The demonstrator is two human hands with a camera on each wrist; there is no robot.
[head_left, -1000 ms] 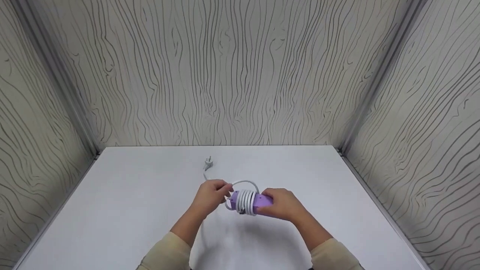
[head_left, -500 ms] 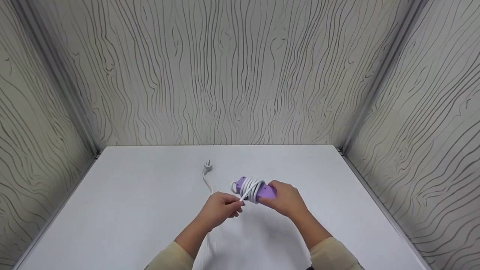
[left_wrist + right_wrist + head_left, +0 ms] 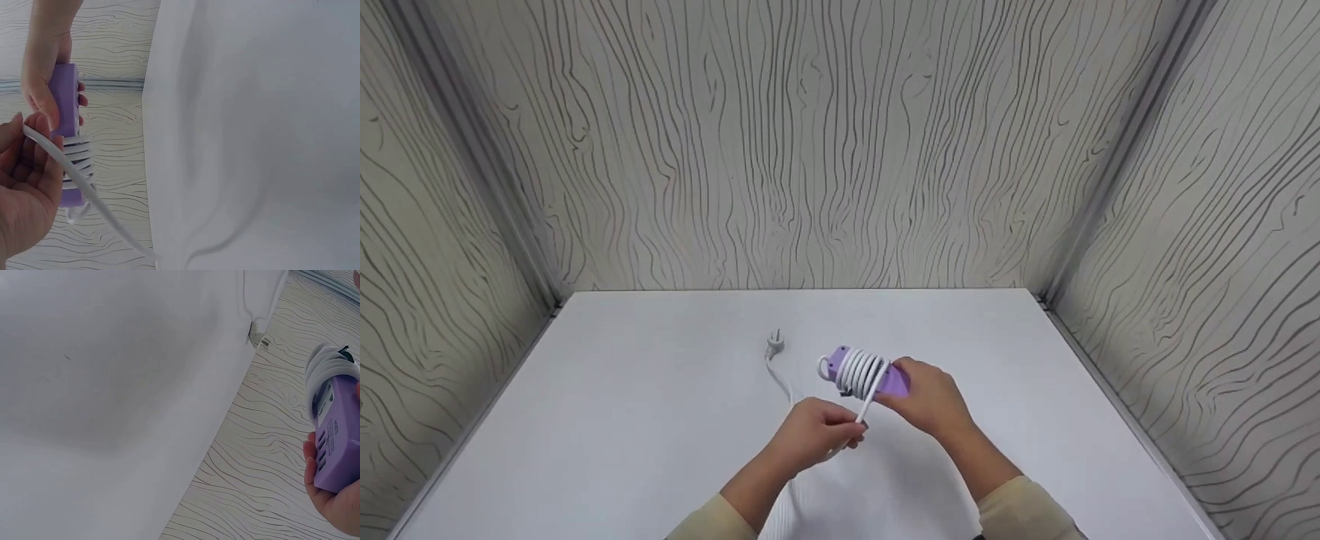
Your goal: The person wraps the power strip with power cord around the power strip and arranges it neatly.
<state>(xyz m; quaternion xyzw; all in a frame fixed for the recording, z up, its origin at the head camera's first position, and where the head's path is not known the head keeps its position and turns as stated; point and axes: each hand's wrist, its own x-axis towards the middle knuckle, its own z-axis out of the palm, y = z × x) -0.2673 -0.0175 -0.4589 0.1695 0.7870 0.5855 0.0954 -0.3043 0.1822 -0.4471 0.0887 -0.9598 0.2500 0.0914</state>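
A purple power strip (image 3: 897, 381) is gripped at its right end by my right hand (image 3: 934, 397), held up over the table. Several turns of its white cord (image 3: 861, 371) wrap side by side around the strip's left part. Below and left of the strip, my left hand (image 3: 819, 433) pinches the cord between thumb and fingers, pulled taut from the last turn. In the left wrist view the loose cord (image 3: 104, 208) runs from those fingertips down toward the table. The right wrist view shows the strip's slotted face (image 3: 337, 433) with the right fingers curled under it.
The cord's plug (image 3: 775, 343) lies on the white table (image 3: 660, 390), left of the strip, prongs pointing away. Wood-patterned panels (image 3: 825, 150) enclose the table at the back and both sides.
My left hand has brought the cord over the strip and down toward me, ending lower and further right. The strip has risen and tilted slightly, and the plug has slid a little nearer.
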